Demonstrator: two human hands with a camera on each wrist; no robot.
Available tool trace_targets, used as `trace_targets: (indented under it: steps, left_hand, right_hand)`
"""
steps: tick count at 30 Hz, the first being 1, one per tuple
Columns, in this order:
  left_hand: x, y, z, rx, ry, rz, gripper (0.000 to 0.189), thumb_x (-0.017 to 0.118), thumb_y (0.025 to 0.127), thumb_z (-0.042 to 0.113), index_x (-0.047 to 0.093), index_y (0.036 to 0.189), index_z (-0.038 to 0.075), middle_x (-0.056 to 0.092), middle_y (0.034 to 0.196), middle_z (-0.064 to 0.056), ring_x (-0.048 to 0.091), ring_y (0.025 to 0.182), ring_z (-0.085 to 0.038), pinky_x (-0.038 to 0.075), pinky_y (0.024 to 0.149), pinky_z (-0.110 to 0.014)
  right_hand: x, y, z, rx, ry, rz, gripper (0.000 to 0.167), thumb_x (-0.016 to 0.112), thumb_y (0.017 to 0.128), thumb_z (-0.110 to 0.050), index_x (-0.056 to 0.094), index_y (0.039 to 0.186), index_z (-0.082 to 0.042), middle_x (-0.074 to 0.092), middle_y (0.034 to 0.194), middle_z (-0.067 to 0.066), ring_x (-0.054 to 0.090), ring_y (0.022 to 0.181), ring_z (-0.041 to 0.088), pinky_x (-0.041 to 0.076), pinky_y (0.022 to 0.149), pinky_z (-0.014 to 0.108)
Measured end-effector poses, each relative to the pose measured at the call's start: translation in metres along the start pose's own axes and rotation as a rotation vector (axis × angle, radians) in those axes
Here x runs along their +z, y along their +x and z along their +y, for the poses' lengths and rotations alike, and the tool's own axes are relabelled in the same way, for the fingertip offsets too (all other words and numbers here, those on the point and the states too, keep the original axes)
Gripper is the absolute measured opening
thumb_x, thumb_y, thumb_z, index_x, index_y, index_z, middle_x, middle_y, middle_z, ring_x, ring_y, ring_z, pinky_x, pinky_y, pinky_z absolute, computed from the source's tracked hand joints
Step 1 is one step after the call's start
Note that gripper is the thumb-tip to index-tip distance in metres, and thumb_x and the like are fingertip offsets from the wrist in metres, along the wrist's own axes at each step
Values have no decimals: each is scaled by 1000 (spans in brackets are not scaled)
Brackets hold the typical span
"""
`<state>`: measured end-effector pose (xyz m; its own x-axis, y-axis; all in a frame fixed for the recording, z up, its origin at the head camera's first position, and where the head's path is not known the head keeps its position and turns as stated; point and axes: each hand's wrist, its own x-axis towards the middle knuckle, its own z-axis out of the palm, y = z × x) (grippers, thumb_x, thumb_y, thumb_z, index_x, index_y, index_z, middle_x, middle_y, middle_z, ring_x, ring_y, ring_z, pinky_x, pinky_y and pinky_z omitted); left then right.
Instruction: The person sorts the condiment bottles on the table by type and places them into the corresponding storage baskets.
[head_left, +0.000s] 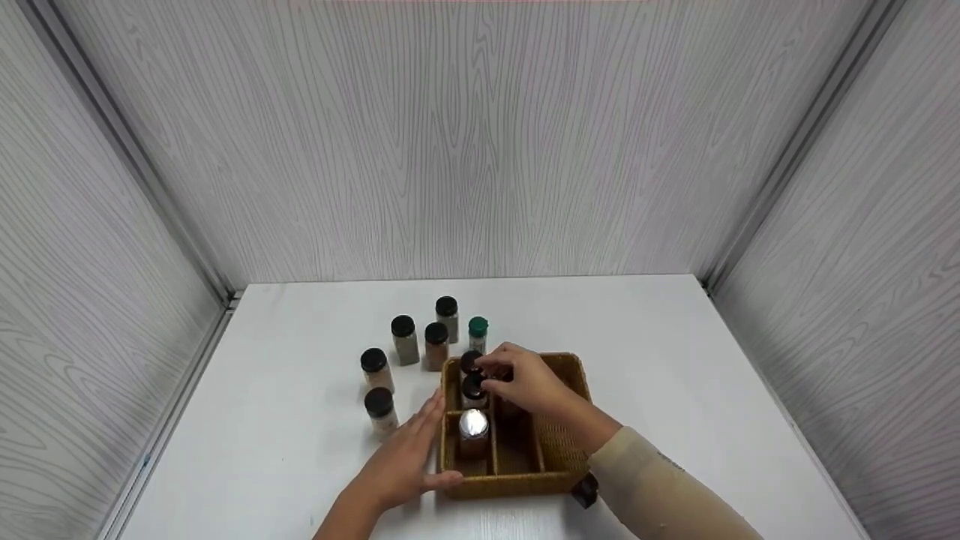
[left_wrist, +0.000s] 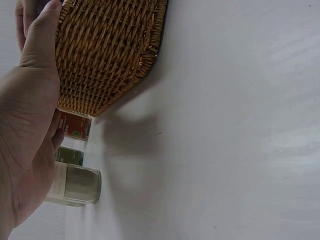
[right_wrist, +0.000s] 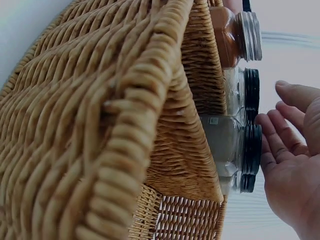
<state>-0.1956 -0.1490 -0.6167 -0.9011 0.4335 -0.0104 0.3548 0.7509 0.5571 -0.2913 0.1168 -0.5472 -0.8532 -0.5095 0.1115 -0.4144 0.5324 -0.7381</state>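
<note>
A woven basket (head_left: pixel 517 486) with several compartments stands on the white table. My left hand (head_left: pixel 401 461) rests against its left side, fingers straight along the wall and thumb at the front rim. Two spice jars with black lids, a nearer jar (head_left: pixel 473 390) and one behind it, stand in the back left compartment. Over them is my right hand (head_left: pixel 529 382); in the right wrist view its fingers are loosely bent, thumb apart, with fingertips beside the black lid (right_wrist: pixel 253 147) and nothing gripped. A silver-lidded jar (head_left: pixel 474 435) of reddish-brown spice occupies the front left compartment.
Left of and behind the basket stand several black-lidded jars, among them a near jar (head_left: pixel 381 412) and a far jar (head_left: pixel 447 319). A green-capped bottle (head_left: pixel 478 334) stands behind the basket. A small dark object (head_left: pixel 585 491) lies by its front right corner.
</note>
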Motion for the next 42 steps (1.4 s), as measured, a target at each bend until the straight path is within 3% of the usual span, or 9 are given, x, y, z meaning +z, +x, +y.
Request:
trace_targets:
  steps: [8,17,24,32,36,42]
  left_hand:
    - [0,-2,1,7,-3,2,130,67,83,87,11,176,16,8,186,-4,28,167,-40,34,133,-59]
    - [1,-2,2,9,-2,2,130,69,83,84,9,176,16,7,186,-3,29,167,-40,33,133,-60]
    - [1,-2,2,22,0,5,130,68,84,85,10,176,15,7,186,-4,30,166,-40,33,133,-59]
    - [2,0,2,13,2,-1,130,67,83,86,9,176,17,7,186,-4,29,167,-40,33,133,-59]
    - [2,1,1,5,-3,-12,130,67,83,87,8,177,19,6,186,-3,30,166,-41,33,133,-59]
    - [-1,1,0,-9,-11,-14,131,68,82,87,6,177,20,4,186,-3,30,166,-41,32,133,-60]
  right_hand:
    - [-14,2,6,12,105,57,36,78,101,-14,75,137,-8,73,120,8,73,111,23,63,94,30]
    - [-34,3,26,94,323,148,33,77,102,-16,76,135,-8,73,127,16,72,109,16,60,86,20]
    - [-42,2,40,129,451,202,36,75,103,-13,73,137,-1,70,132,24,71,111,8,60,93,18]
    - [-56,-12,61,182,359,274,35,72,105,-17,72,139,-6,72,134,13,68,128,22,59,106,27]
    - [-66,-30,77,181,314,274,38,71,107,-18,69,143,-7,68,138,14,64,137,30,55,118,40]
    - [-71,-55,91,162,292,240,43,72,106,-18,65,148,-10,63,144,13,59,144,36,53,121,49]
